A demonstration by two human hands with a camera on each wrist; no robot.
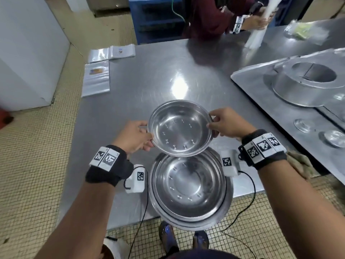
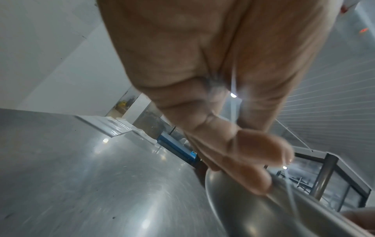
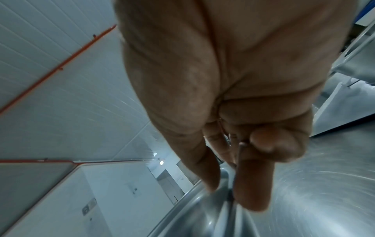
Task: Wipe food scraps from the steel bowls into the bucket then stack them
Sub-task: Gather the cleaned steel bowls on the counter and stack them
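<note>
Both hands, left hand (image 1: 135,136) and right hand (image 1: 226,123), pinch clean bowl (image 1: 180,128) by rim; stacking step, next lower squarely into stack (image 1: 189,187)

We hold top steel bowl (image 1: 180,128) in air over table's near edge: round, shallow, shiny, inside clean, mouth up, tilted slightly toward us. We see its rim pinched at opposite sides. Below it, nearer us, stack of steel bowls (image 1: 190,187) sits nested, mouths up, overhanging table edge; innermost bowl shows clean inside. Held bowl's near rim overlaps stack's far rim in head view.
</note>
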